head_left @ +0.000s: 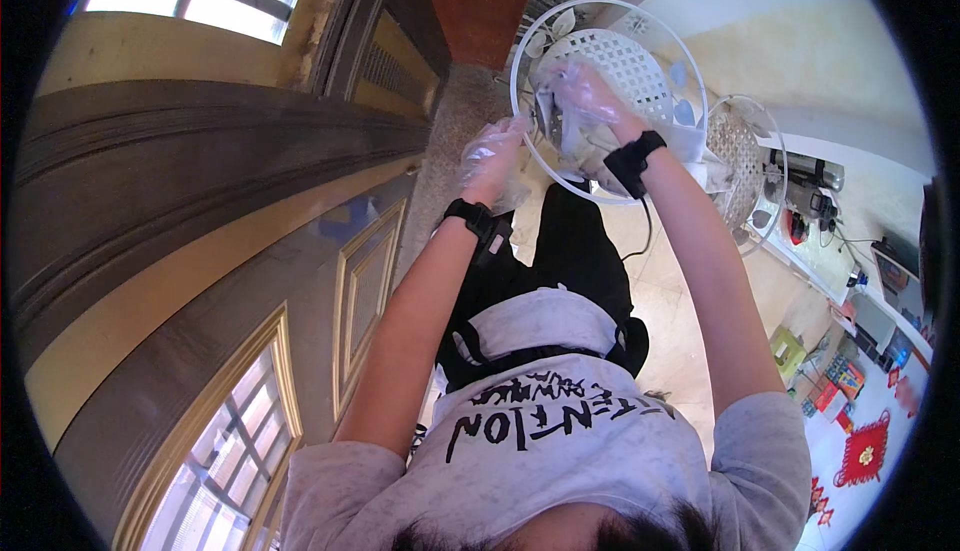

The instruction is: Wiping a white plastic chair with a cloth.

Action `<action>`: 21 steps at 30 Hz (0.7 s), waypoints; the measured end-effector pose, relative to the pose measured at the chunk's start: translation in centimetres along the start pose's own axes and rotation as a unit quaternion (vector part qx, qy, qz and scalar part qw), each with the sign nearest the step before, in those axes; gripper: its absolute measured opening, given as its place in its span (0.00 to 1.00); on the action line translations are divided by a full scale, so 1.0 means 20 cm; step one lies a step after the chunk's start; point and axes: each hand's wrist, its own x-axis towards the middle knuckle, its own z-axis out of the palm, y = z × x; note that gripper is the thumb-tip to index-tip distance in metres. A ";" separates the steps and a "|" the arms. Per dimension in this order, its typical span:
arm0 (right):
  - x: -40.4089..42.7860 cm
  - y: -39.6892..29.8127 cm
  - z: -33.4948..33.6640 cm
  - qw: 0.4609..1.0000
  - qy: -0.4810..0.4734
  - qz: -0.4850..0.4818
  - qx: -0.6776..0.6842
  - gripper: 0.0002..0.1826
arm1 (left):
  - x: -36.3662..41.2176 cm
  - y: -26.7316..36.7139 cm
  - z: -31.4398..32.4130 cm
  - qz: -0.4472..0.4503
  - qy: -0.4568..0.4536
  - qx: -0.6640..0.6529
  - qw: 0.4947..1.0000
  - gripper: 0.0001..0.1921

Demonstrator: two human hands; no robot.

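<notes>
Before me stands a white chair with a perforated woven panel (626, 63), leaf-shaped ornaments and a round tubular rim (570, 7). My left hand (495, 153), in a clear plastic glove, has its fingers closed at the rim's left side. A similar glove covers my right hand (589, 93), which reaches inside the ring against the panel. Bunched in its fingers is a greyish-white cloth (577, 138), which hangs below the hand and partly hides the chair. Both wrists carry black bands, and a cable trails from the right one.
A dark panelled door (360, 251) with gold trim runs along my left. Another woven chair (735, 161) stands right of the first. Farther right, a glass-topped surface (814, 251) holds several items. A green stool (787, 352) and colourful boxes (832, 393) are near the right wall.
</notes>
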 end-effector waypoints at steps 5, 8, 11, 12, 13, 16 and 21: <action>0.20 -0.05 0.10 0.995 -0.082 0.003 -0.052 0.14 | -0.03 0.02 0.03 -0.018 0.032 -0.027 0.999 0.27; 0.26 0.07 0.15 0.958 -0.089 -0.136 -0.236 0.16 | -0.05 0.05 0.07 -0.007 0.033 0.069 0.997 0.29; 0.26 0.11 0.14 0.954 -0.116 -0.168 -0.220 0.15 | -0.10 0.08 0.11 0.010 0.143 0.070 0.987 0.30; 0.25 0.05 0.14 0.954 -0.119 -0.168 -0.218 0.15 | -0.12 0.13 0.10 -0.013 0.153 0.088 0.984 0.30; 0.25 -0.08 0.13 0.929 -0.172 -0.119 -0.304 0.14 | -0.14 0.16 0.09 -0.036 0.165 0.106 0.980 0.31; 0.20 -0.03 0.06 0.941 -0.239 -0.068 -0.230 0.13 | -0.11 0.13 0.09 0.049 0.128 0.051 0.989 0.30; 0.06 0.00 0.04 0.991 -0.114 0.061 0.027 0.12 | -0.08 0.12 0.08 0.081 0.062 -0.039 0.994 0.26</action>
